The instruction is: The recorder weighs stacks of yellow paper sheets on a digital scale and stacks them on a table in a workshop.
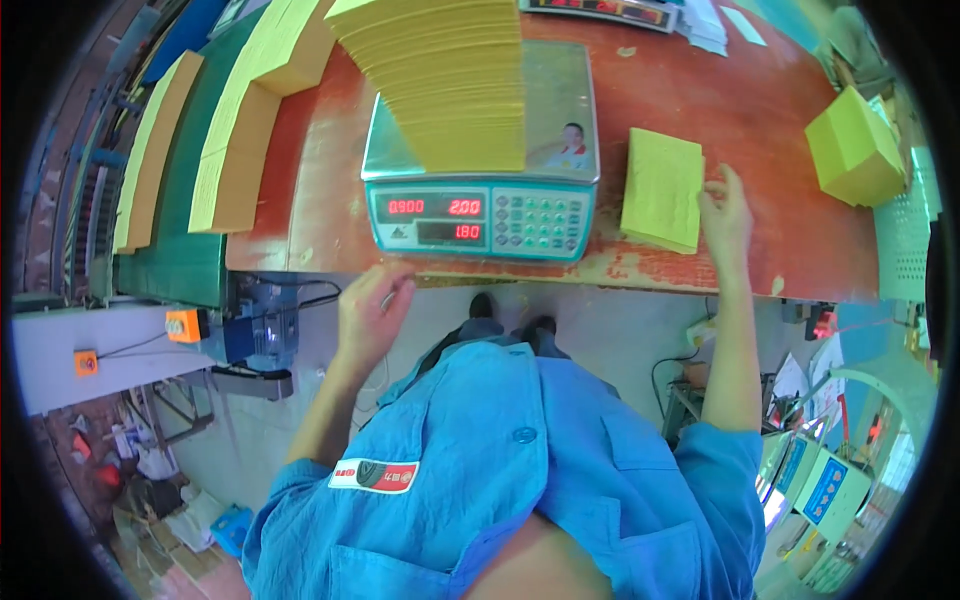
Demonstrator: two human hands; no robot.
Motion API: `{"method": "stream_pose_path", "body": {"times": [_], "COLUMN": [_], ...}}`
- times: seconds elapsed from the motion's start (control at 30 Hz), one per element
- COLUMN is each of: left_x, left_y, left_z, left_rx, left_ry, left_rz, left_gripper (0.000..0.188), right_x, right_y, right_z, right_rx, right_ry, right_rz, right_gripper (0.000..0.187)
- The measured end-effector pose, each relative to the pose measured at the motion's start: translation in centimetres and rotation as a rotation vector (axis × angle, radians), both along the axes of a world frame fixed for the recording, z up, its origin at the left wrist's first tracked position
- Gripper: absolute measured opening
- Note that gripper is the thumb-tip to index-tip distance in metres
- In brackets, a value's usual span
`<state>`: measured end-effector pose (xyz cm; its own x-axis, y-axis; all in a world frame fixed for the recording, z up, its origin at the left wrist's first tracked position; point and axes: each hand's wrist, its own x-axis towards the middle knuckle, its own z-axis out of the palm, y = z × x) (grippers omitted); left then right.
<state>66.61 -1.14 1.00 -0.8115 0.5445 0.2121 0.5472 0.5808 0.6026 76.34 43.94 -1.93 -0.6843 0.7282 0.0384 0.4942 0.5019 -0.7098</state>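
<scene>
A tall, fanned stack of yellow paper sheets (450,90) rests on the metal pan of a teal digital scale (480,220), whose red display is lit. My left hand (375,310) is at the table's front edge, just below the scale's left corner. Its fingers are loosely curled and no held thing shows; a small silvery band, perhaps a ring, is on one finger. To the right of the scale lies a smaller yellow paper stack (662,190). My right hand (728,208) is beside that stack's right edge, fingers bent and apart, holding nothing; whether it touches the paper I cannot tell.
The red table (760,110) also bears a yellow block of paper (855,150) at the far right and another scale (610,12) at the back. Long rows of yellow stacks (235,150) stand on the left, beside a green surface (175,270). Cables hang below the table's edge.
</scene>
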Motion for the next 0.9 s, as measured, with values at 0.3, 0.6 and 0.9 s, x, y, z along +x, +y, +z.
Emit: {"method": "stream_pose_path", "body": {"times": [0.3,0.6,0.9], "left_x": [-13.8,-24.0,-22.1], "left_y": [-1.3,12.4,7.7], "left_z": [10.2,16.8,18.7], "left_rx": [0.677,0.594,0.309], "left_ry": [-0.501,-0.921,-1.153], "left_rz": [0.182,-0.123,-0.212], "left_gripper": [0.044,0.053,0.049], "right_x": [-6.2,-24.4,-16.5], "right_y": [-4.1,-10.6,-18.5], "right_z": [4.3,2.1,2.6], "right_rx": [-0.250,-0.476,-0.223], "right_ry": [0.470,0.843,0.780], "right_rz": [0.244,0.427,0.328], "right_gripper": [0.038,0.041,0.040]}}
